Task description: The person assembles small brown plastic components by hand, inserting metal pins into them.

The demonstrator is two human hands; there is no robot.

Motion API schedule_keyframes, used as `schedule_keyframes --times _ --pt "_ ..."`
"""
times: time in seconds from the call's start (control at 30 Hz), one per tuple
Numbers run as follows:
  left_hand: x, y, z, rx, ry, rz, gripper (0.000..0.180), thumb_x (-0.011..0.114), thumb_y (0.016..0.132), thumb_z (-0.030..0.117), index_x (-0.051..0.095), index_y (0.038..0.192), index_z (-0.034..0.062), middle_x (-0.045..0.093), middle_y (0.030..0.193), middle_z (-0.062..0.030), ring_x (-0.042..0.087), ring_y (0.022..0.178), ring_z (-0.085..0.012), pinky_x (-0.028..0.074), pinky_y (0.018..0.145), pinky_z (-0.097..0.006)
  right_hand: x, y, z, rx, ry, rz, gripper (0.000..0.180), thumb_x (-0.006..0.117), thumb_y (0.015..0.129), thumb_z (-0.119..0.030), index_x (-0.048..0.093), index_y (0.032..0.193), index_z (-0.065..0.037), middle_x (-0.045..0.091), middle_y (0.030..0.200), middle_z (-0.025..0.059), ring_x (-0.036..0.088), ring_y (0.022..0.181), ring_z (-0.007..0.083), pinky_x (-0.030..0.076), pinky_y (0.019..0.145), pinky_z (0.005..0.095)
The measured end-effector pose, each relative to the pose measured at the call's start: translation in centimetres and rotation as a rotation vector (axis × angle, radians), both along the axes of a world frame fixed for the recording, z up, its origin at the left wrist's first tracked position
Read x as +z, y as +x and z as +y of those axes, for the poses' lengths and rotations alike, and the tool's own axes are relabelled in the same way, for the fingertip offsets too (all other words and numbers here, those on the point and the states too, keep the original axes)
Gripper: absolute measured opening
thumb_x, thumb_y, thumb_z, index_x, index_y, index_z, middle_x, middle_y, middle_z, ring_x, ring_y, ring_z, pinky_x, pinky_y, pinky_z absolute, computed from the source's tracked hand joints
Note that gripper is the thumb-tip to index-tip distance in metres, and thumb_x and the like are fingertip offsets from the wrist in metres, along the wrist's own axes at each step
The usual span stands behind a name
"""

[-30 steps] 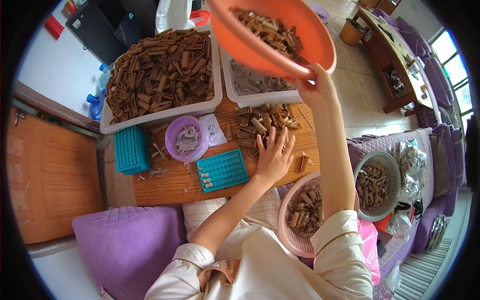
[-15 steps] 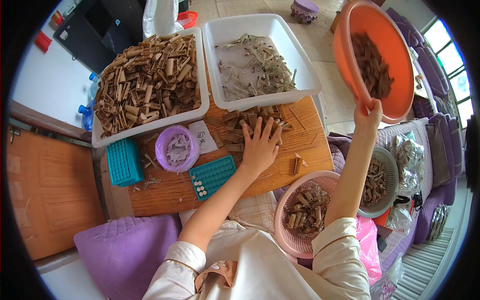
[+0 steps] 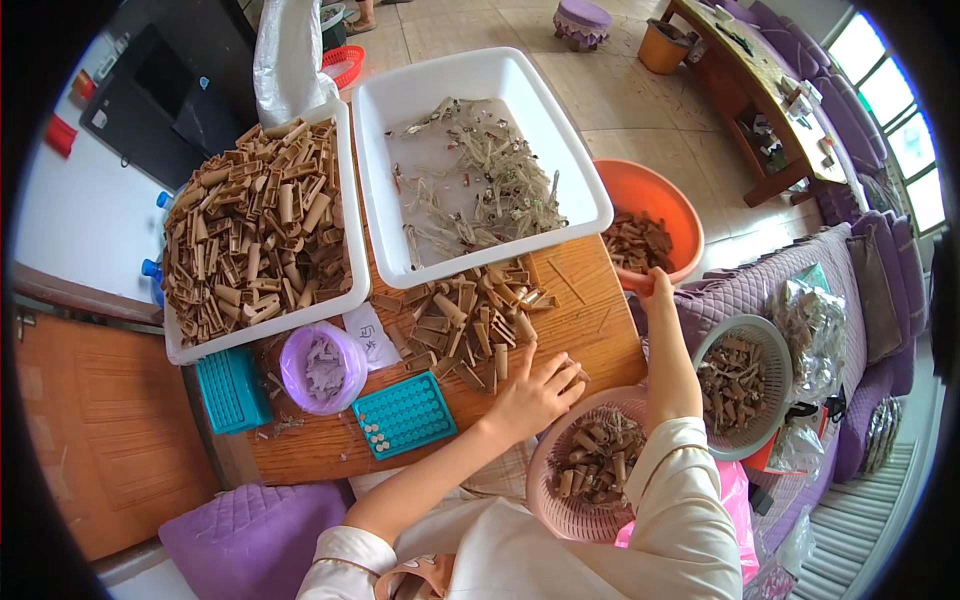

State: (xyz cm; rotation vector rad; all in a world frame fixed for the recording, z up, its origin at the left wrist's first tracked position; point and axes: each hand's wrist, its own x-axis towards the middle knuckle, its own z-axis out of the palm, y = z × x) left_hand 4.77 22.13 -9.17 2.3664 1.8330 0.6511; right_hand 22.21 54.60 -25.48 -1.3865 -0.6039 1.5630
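My right hand (image 3: 655, 286) is closed round the near rim of an orange basin (image 3: 682, 222), which stands low beyond the table's right edge with brown pieces inside. My left hand (image 3: 541, 396) is over the table's near right edge, palm down with fingers apart. A brown bit shows by its fingertips; whether they touch it cannot be made out. Just beyond that hand, a loose pile of brown half-tube plastic pieces (image 3: 455, 318) lies on the wooden table (image 3: 600, 345). Below it, a pink basket (image 3: 540, 462) holds similar pieces mixed with pale scraps.
Two white tubs stand at the back: one heaped with brown pieces (image 3: 250, 225), one (image 3: 385, 130) holding clear plastic strands. Nearer are a teal tray (image 3: 425, 415) with small white discs, a purple-lined bowl (image 3: 296, 385) and teal stacked trays (image 3: 232, 390). A grey basket (image 3: 778, 385) is at right.
My right hand has lowered the orange basin from high at the right to beside the table. My left hand has moved off the pile toward the table's near edge. The view has shifted.
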Motion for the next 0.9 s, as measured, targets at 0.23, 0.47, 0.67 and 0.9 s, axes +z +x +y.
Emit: schedule_keyframes --times 0.23,0.47,0.67,0.9 --pt "-1.0 -2.2 0.4 0.136 0.034 0.062 0.017 0.052 0.076 0.013 0.059 0.091 0.0094 0.054 0.106 -0.0043 0.047 0.105 -0.0193 0.028 0.096 -0.049 -1.5 -1.8 0.4 0.258 -0.265 -0.242 0.009 0.049 0.071 -0.001 0.044 0.077 -0.004 0.042 0.053 0.0034 0.043 0.044 0.0117 0.040 0.041 0.0259" --pt "-0.3 -4.2 0.8 0.314 0.103 0.012 0.021 0.053 0.073 0.005 0.059 0.092 0.0000 0.055 0.106 -0.0098 0.047 0.103 -0.0215 0.034 0.094 -0.036 -6.3 2.7 3.5 0.420 -0.566 -0.291 0.043 0.047 0.081 -0.022 0.036 0.113 0.004 0.057 0.087 0.0305 0.052 0.089 0.0338 0.042 0.075 0.0491" --pt "2.1 -4.3 -3.8 0.384 0.279 -0.287 0.018 0.059 0.071 0.003 0.060 0.089 0.0023 0.057 0.099 -0.0089 0.053 0.094 -0.0219 0.043 0.084 -0.034 -0.2 -1.8 2.6 0.099 -0.243 -0.715 0.059 0.061 0.070 -0.023 0.038 0.115 0.007 0.041 0.117 0.0247 0.051 0.092 0.0318 0.045 0.067 0.0455" --pt "6.4 -11.2 -15.1 1.203 0.202 -0.185 0.036 0.064 0.071 0.014 0.054 0.105 0.0078 0.051 0.112 -0.0115 0.054 0.093 -0.0291 0.045 0.076 -0.035 9.8 -4.8 2.9 -0.255 0.245 -0.438 0.048 0.053 0.070 -0.005 0.037 0.115 0.003 0.049 0.102 0.0142 0.052 0.084 0.0230 0.045 0.071 0.0333"
